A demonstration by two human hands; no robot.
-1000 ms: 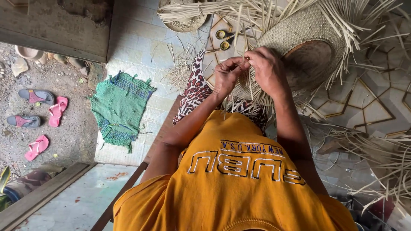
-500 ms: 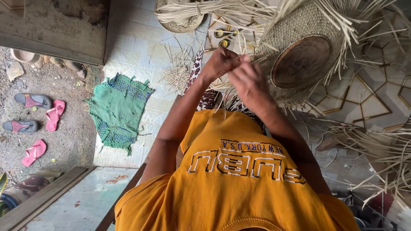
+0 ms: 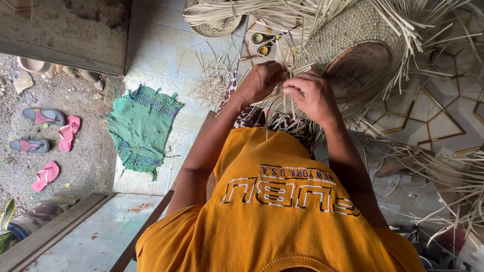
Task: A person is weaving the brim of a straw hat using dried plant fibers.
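At centre, left hand (image 3: 261, 80) and right hand (image 3: 311, 95) pinch pale straw strips (image 3: 287, 103) of a woven hat (image 3: 353, 60) — scissors (image 3: 263, 43) lie beyond, green mat (image 3: 141, 126) left.

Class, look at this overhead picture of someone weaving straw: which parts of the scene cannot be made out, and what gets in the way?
- Fingertips of the left hand and right hand: head view, buried in the loose straw strips.
- Woven piece: its near edge is behind the hands.
- Scissors: blades covered by straw.
- The person's lap: blocked by the orange shirt.
- Straw bundle: cut off at the right edge.
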